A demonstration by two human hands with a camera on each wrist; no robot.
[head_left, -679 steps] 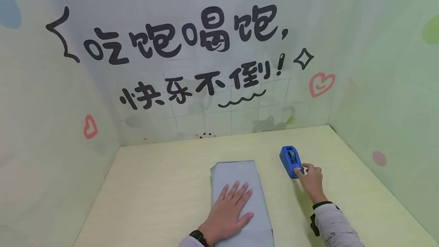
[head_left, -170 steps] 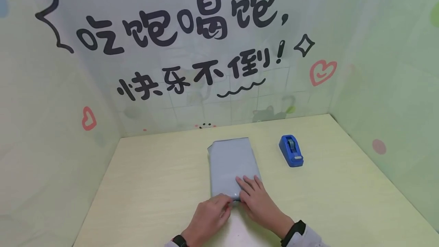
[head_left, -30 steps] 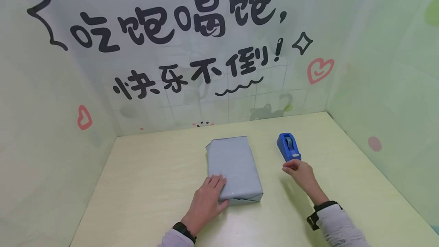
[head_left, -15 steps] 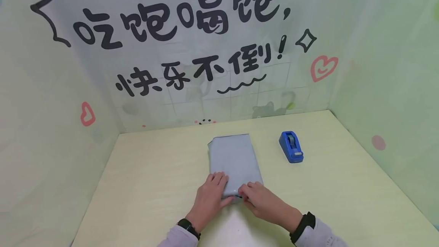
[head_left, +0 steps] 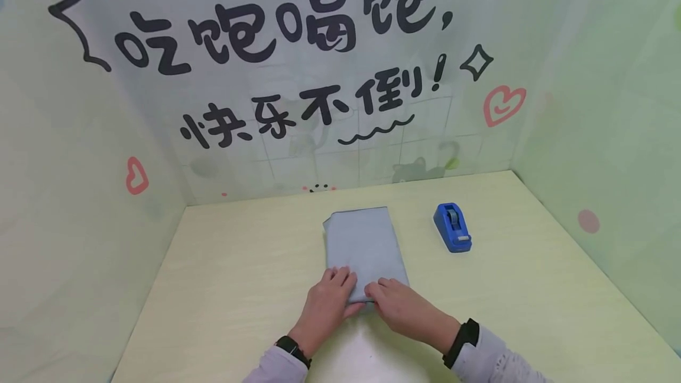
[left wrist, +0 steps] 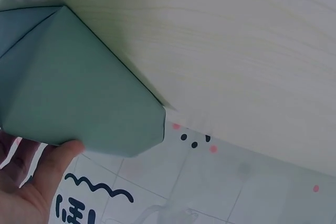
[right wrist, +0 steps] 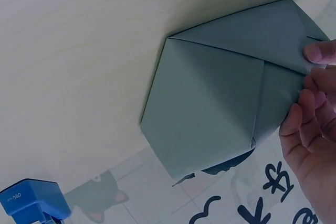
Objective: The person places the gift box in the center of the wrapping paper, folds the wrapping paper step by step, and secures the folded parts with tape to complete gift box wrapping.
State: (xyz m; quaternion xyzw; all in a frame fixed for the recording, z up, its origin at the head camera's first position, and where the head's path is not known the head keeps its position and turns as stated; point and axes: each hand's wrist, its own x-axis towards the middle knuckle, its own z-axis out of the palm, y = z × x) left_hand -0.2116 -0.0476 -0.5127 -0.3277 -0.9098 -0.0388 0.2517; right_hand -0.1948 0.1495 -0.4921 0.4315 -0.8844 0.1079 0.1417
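A flat parcel [head_left: 364, 241] wrapped in grey-blue paper lies mid-table, its near end towards the person. My left hand [head_left: 324, 303] grips its near left corner, fingers on top and thumb against the near end. My right hand [head_left: 407, 309] pinches the near top edge just to the right, its fingertips curled there. In the right wrist view, folded paper flaps [right wrist: 236, 35] cross the parcel's end, and the fingers [right wrist: 294, 116] stand at its upper edge. The left wrist view shows the parcel [left wrist: 89, 87] with a fingertip at its edge. Any tape under the right fingertips is hidden.
A blue tape dispenser [head_left: 452, 228] with a roll in it stands on the pale wood table [head_left: 239, 265], back and right of the parcel. Printed fabric walls [head_left: 319, 164] with lettering enclose the table at the back and both sides.
My right hand has come from the tape dispenser to the parcel's near edge. My left hand keeps hold of the corner. Much earlier, the parcel's wrapping reached further towards the person.
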